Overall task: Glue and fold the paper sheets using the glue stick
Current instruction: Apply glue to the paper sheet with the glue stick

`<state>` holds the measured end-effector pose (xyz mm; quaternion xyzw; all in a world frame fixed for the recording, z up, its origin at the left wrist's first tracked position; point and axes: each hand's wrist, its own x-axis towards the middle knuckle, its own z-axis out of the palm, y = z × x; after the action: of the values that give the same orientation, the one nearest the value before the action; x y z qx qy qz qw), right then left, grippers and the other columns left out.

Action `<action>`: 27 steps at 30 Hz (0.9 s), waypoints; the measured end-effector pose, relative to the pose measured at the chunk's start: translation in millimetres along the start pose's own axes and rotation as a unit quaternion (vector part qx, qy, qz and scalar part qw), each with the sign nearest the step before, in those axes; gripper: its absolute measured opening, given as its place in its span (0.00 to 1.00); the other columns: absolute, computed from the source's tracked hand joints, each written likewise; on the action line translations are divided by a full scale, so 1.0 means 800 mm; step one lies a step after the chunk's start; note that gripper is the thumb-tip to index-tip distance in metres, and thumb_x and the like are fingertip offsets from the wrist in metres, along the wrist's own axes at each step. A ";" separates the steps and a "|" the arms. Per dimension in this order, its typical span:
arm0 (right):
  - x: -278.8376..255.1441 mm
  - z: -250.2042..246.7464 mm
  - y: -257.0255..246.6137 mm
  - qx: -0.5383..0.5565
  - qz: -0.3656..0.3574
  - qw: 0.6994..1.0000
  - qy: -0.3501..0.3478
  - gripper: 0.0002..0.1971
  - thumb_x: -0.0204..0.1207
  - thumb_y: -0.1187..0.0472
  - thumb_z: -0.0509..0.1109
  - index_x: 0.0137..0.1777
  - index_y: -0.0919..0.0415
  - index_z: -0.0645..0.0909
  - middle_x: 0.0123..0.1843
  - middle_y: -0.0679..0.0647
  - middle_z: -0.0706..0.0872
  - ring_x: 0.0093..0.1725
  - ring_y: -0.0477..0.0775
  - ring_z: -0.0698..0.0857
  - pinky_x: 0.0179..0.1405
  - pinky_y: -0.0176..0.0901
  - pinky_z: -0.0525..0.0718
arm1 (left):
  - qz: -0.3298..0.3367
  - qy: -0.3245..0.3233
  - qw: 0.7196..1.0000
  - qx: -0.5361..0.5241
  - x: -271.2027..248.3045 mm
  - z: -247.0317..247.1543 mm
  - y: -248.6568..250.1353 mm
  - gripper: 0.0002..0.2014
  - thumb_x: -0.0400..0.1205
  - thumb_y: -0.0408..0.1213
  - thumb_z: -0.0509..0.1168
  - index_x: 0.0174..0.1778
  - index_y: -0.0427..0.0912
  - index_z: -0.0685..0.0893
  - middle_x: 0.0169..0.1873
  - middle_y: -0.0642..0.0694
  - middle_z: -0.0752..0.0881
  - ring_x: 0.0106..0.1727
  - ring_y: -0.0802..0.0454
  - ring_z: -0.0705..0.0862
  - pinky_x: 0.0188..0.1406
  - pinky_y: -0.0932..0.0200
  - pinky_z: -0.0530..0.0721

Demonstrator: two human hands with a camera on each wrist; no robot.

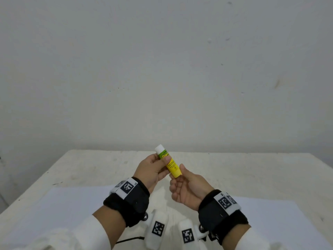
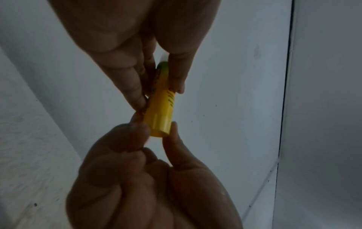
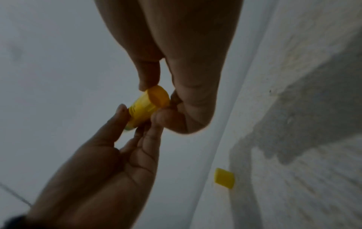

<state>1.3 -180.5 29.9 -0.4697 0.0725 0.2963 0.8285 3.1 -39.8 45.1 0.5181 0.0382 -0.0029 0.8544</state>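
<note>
A yellow-and-green glue stick (image 1: 169, 164) with a white top end is held up above the table, tilted away to the left. My left hand (image 1: 153, 168) grips its upper, green part between thumb and fingers. My right hand (image 1: 185, 185) pinches the yellow base from below. In the left wrist view the glue stick (image 2: 160, 114) runs between the left hand (image 2: 156, 65) above and the right hand (image 2: 137, 170) below. In the right wrist view the stick's round base (image 3: 157, 98) faces the camera. White paper sheets (image 1: 68, 210) lie flat on the table under my forearms.
The white table (image 1: 234, 168) stands against a plain pale wall (image 1: 162, 69). More paper (image 1: 273, 219) lies at the near right. A small yellow cap-like piece (image 3: 224, 178) lies on the table surface beside the paper's edge.
</note>
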 end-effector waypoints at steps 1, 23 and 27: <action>-0.001 0.000 0.000 -0.019 0.023 1.000 -0.002 0.26 0.83 0.42 0.56 0.38 0.64 0.79 0.29 0.56 0.77 0.24 0.50 0.78 0.25 0.36 0.75 | 0.000 -0.001 1.000 -0.001 -0.002 -0.001 0.000 0.05 0.81 0.27 0.66 0.51 0.31 0.81 0.40 0.41 0.87 0.40 0.50 0.88 0.42 0.59 0.89; -0.007 0.030 0.016 -0.006 -0.145 0.989 0.020 0.14 0.71 0.55 0.70 0.50 0.64 0.79 0.31 0.55 0.81 0.28 0.48 0.79 0.26 0.40 0.77 | 0.039 -0.004 0.999 -0.018 -0.018 -0.010 0.020 0.05 0.82 0.28 0.66 0.51 0.32 0.81 0.44 0.39 0.86 0.44 0.50 0.89 0.47 0.60 0.89; -0.009 0.031 0.013 -0.026 -0.087 0.995 0.032 0.26 0.81 0.39 0.57 0.39 0.64 0.77 0.24 0.55 0.75 0.21 0.49 0.71 0.22 0.38 0.71 | 0.042 -0.022 0.999 0.004 -0.019 -0.005 0.023 0.06 0.81 0.28 0.66 0.52 0.32 0.81 0.44 0.40 0.86 0.44 0.51 0.89 0.47 0.60 0.89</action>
<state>-14.2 -159.0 38.5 -0.5048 0.0503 0.2091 0.8360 -11.7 -28.1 60.3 0.5224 -0.0023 0.0217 0.8524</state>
